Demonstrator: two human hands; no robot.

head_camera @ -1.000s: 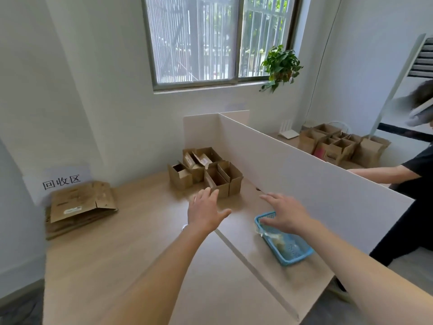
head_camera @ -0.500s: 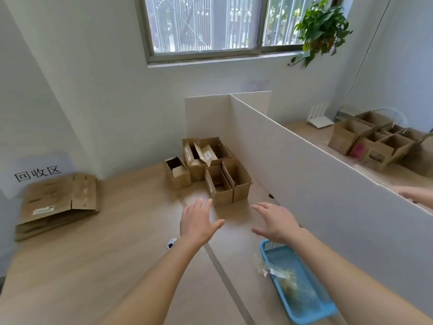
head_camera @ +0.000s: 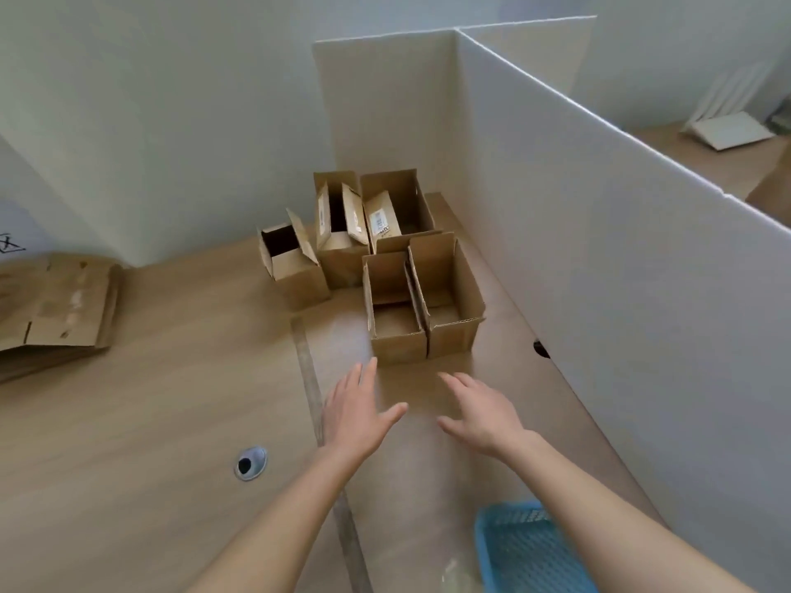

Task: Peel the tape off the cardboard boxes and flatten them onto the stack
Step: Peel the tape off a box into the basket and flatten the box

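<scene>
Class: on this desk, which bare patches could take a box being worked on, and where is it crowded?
Bare desk lies between the flattened stack and the upright boxes, left of the left hand. Crowded: the corner against the white divider.

Brown cardboard boxes (head_camera: 398, 267) cluster mid-frame on a pale wood-grain table (head_camera: 150, 421). At left, a brown flattened stack (head_camera: 51, 306). A white partition (head_camera: 599, 250) fills the right; a blue mesh-patterned basket (head_camera: 530, 549) sits lower right.
</scene>
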